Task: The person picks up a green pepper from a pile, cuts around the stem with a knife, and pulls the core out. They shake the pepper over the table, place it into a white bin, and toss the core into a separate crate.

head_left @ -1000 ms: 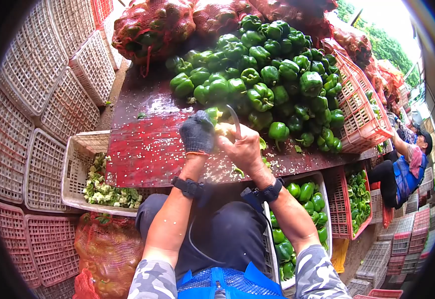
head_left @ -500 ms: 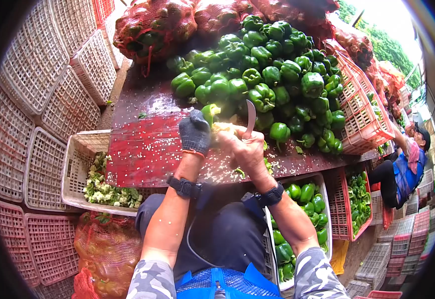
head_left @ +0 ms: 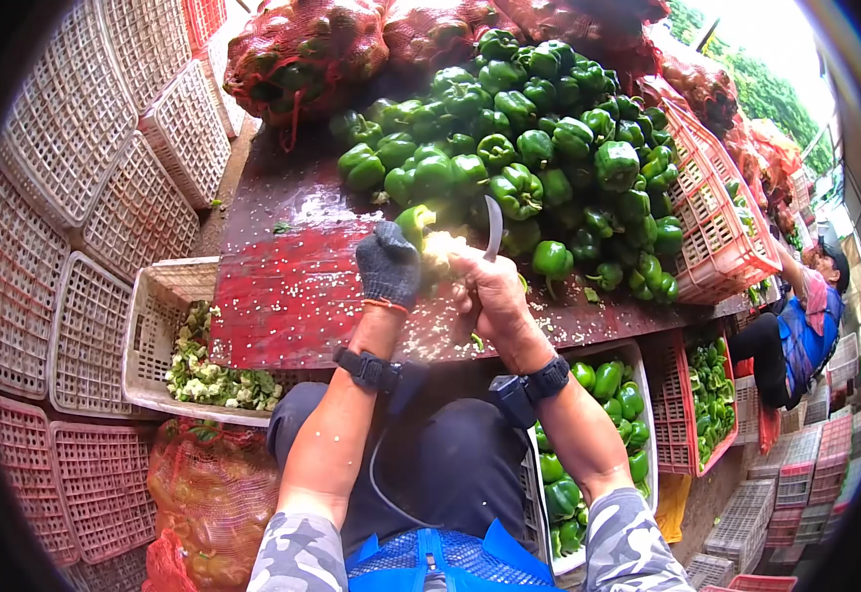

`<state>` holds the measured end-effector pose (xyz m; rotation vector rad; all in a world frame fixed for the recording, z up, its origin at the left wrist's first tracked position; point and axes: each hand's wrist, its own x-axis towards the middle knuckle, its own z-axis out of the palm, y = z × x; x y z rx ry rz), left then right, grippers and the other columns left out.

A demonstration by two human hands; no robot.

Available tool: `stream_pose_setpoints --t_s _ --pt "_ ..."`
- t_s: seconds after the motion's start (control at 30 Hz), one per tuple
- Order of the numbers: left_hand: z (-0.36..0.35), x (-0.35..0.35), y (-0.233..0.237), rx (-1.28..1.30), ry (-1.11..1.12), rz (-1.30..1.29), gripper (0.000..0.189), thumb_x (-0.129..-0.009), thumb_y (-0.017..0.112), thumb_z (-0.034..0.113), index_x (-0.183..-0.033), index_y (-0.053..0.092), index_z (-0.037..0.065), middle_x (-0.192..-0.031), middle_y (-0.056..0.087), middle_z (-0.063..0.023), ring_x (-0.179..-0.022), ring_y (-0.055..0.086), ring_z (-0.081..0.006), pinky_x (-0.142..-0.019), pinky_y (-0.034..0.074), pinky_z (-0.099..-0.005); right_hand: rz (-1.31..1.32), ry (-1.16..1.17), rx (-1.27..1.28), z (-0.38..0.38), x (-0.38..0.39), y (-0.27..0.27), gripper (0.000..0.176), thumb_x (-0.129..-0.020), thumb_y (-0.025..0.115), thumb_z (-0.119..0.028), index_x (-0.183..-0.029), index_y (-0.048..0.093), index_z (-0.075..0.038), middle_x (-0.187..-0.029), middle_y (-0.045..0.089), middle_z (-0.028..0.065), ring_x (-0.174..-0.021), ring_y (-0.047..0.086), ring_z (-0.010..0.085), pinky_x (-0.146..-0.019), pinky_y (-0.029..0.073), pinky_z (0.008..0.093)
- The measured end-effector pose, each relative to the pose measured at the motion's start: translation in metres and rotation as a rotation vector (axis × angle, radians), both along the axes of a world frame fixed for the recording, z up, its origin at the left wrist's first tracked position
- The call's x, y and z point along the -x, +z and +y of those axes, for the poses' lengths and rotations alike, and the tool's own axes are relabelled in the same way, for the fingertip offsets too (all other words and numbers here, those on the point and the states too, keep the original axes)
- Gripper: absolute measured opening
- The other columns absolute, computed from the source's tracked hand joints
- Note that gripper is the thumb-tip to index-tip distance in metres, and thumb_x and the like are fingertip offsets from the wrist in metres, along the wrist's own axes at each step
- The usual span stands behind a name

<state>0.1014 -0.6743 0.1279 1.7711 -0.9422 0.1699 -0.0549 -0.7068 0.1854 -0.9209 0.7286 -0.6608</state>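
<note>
My left hand (head_left: 388, 264), in a dark knit glove, grips a green bell pepper (head_left: 416, 223) over the wet red table (head_left: 282, 286). Its pale seed core (head_left: 437, 247) shows between my hands. My bare right hand (head_left: 489, 292) is closed on the handle of a short curved knife (head_left: 492, 226), the blade pointing up right beside the core. A large heap of whole green peppers (head_left: 529, 148) lies just beyond both hands. White seeds are scattered on the table under them.
A white crate of pepper cores and trimmings (head_left: 193, 365) sits at my left knee; a crate of green peppers (head_left: 598, 434) at my right. Red mesh sacks (head_left: 302, 49) lie behind the heap. Empty crates (head_left: 85, 178) stack on the left. Another person (head_left: 795, 326) crouches far right.
The knife blade rose from low beside the pepper to upright. My right hand drew back slightly toward me, and the pale core now shows more between the hands.
</note>
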Motion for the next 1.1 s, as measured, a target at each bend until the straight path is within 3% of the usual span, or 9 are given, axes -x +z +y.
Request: stream_pose_setpoints --t_s 0.2,0.3,0.53,0.6,0.73,0.93,1.0,1.07,1.1 --pt "-0.008 -0.006 -0.025 0.175 -0.272 0.327 0.019 -0.096 0.054 0.02 -0.1 0.067 0.006 -0.082 0.07 -0.0101 -0.068 0.068 -0.0261 -0.06 0.055 -0.0386 -0.217 0.168 -0.11 0.008 -0.002 0.015 0.024 -0.093 0.071 -0.018 -0.109 0.068 0.0 -0.078 0.064 0.0007 -0.054 0.055 0.0064 -0.044 0.04 0.0197" --pt "0.013 -0.034 0.01 0.479 -0.5 1.383 0.046 -0.101 0.034 0.042 -0.109 0.065 0.008 -0.082 0.067 -0.0089 -0.059 0.06 -0.0201 -0.049 0.051 -0.0332 -0.093 0.195 0.089 -0.007 0.01 0.017 0.039 -0.094 0.07 -0.02 -0.127 0.065 0.001 -0.079 0.063 -0.0013 -0.055 0.05 0.0024 -0.045 0.037 0.0182" --pt "0.029 -0.058 0.028 0.447 -0.453 1.365 0.043 -0.1 0.039 0.034 -0.105 0.065 0.001 -0.08 0.067 -0.0142 -0.062 0.063 -0.0248 -0.052 0.053 -0.0382 0.224 0.019 1.202 -0.034 -0.002 -0.035 0.042 -0.084 0.07 -0.004 -0.125 0.067 0.0 -0.097 0.075 0.0039 -0.085 0.068 0.0071 -0.074 0.057 0.0232" --pt "0.032 -0.058 0.024 0.431 -0.431 1.339 0.042 -0.1 0.038 0.033 -0.105 0.065 0.0 -0.08 0.067 -0.0144 -0.063 0.064 -0.0249 -0.053 0.054 -0.0385 0.198 0.085 0.72 -0.021 0.001 -0.031 0.043 -0.082 0.067 -0.003 -0.125 0.067 -0.001 -0.093 0.074 0.0049 -0.081 0.067 0.0072 -0.073 0.057 0.024" --pt "0.026 -0.056 0.02 0.372 -0.411 1.228 0.041 -0.103 0.036 0.028 -0.105 0.064 -0.002 -0.081 0.068 -0.0154 -0.067 0.067 -0.0249 -0.056 0.056 -0.0399 0.244 0.039 0.639 -0.024 0.009 -0.03 0.049 -0.086 0.077 -0.012 -0.13 0.063 0.001 -0.104 0.073 0.012 -0.09 0.069 0.0113 -0.077 0.058 0.0285" --pt "0.026 -0.02 0.018 0.131 -0.531 0.694 0.038 -0.108 0.037 0.025 -0.112 0.068 0.002 -0.096 0.072 -0.0089 -0.077 0.069 -0.0193 -0.069 0.058 -0.0355 0.258 0.174 1.014 0.014 -0.006 0.009 0.067 -0.083 0.084 -0.021 -0.14 0.055 -0.001 -0.118 0.069 0.0146 -0.101 0.067 0.0152 -0.084 0.058 0.0316" --pt "0.02 -0.011 0.02 0.291 -0.546 1.406 0.036 -0.108 0.036 0.024 -0.116 0.064 0.002 -0.107 0.07 -0.0105 -0.088 0.069 -0.0201 -0.074 0.058 -0.0364 0.254 0.097 1.146 0.011 -0.007 -0.002 0.066 -0.08 0.086 -0.024 -0.136 0.058 -0.003 -0.116 0.07 0.0184 -0.102 0.07 0.0262 -0.088 0.056 0.0376" --pt "0.005 -0.018 -0.04 0.313 -0.745 0.821 0.025 -0.105 0.042 0.016 -0.113 0.061 0.002 -0.107 0.068 -0.0111 -0.094 0.068 -0.0216 -0.077 0.057 -0.0365 0.402 0.068 1.149 0.015 0.003 0.003 0.059 -0.079 0.085 -0.025 -0.13 0.064 -0.003 -0.112 0.07 0.0205 -0.098 0.07 0.0326 -0.086 0.056 0.0392" --pt "0.018 -0.027 -0.021 -0.14 -0.697 0.252 0.05 -0.085 0.07 0.009 -0.132 0.055 0.002 -0.131 0.063 -0.0144 -0.12 0.061 -0.0279 -0.104 0.048 -0.0381 0.347 0.008 1.124 0.012 0.005 -0.01 0.051 -0.08 0.084 -0.026 -0.123 0.068 -0.004 -0.103 0.07 0.0206 -0.092 0.07 0.0332 -0.081 0.056 0.0403"
